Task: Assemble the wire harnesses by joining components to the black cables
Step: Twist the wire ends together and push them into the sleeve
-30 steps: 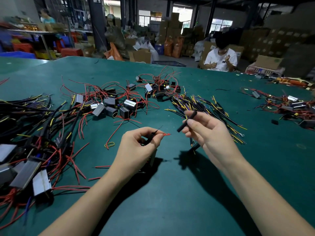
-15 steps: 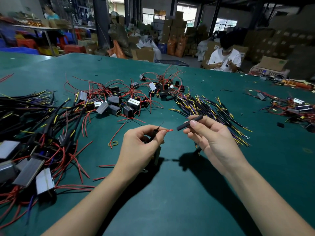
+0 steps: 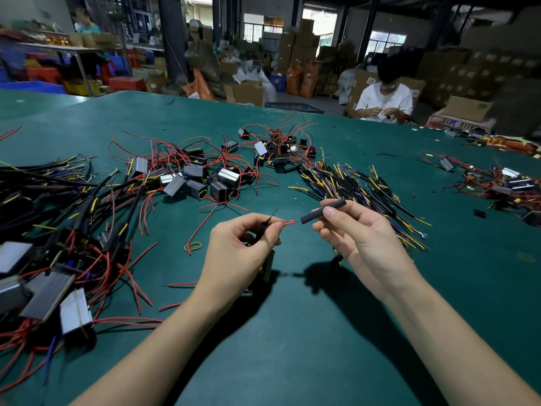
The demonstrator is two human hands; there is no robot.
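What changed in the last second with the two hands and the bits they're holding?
The right hand tipped its black tube from steep to nearly level, bringing the open end close to the red wire tip pinched by the left hand. Not joined yet. Both grips stayed, and the piles on the green table lie as before.

Green table (image 3: 292, 361), red wire tip (image 3: 289, 222), black cable (image 3: 322, 211).

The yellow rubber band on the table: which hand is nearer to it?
Left. The left hand is just right of the yellow rubber band; the right hand is farther right, beyond it.
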